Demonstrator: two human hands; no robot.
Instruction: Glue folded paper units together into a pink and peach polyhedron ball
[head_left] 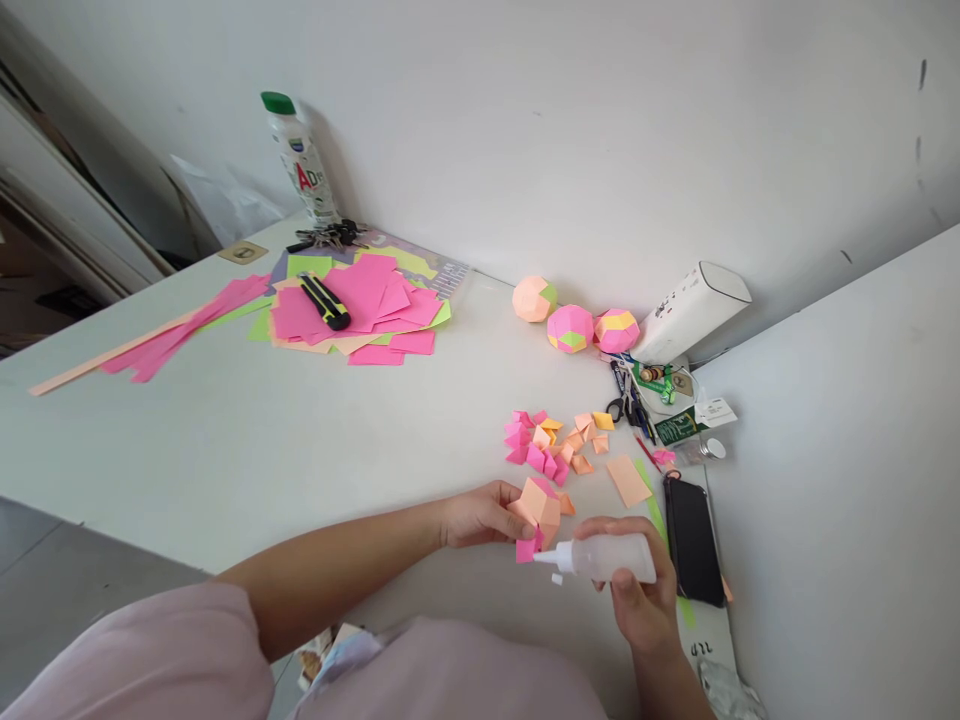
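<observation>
My left hand [487, 515] is closed on a partly built paper ball [541, 507] of peach and pink facets. A pink flap sticks out from its lower side. In my right hand [643, 590] is a translucent white glue bottle [611, 556], tipped sideways with its nozzle at that pink flap. The bottle's small white cap [556, 579] shows just below the nozzle. Beyond the paper ball lie several small folded pink paper pieces [534, 455] and peach paper pieces [581, 440]. A flat peach paper sheet [628, 482] rests to their right.
Three finished paper balls [570, 328] sit by the wall beside a white box [694, 310]. Scissors [621, 400], a black phone [694, 540] and a small jar [709, 450] line the right edge. Leftward are pink sheets [367, 295], a box cutter [324, 302] and a green-capped bottle [302, 165].
</observation>
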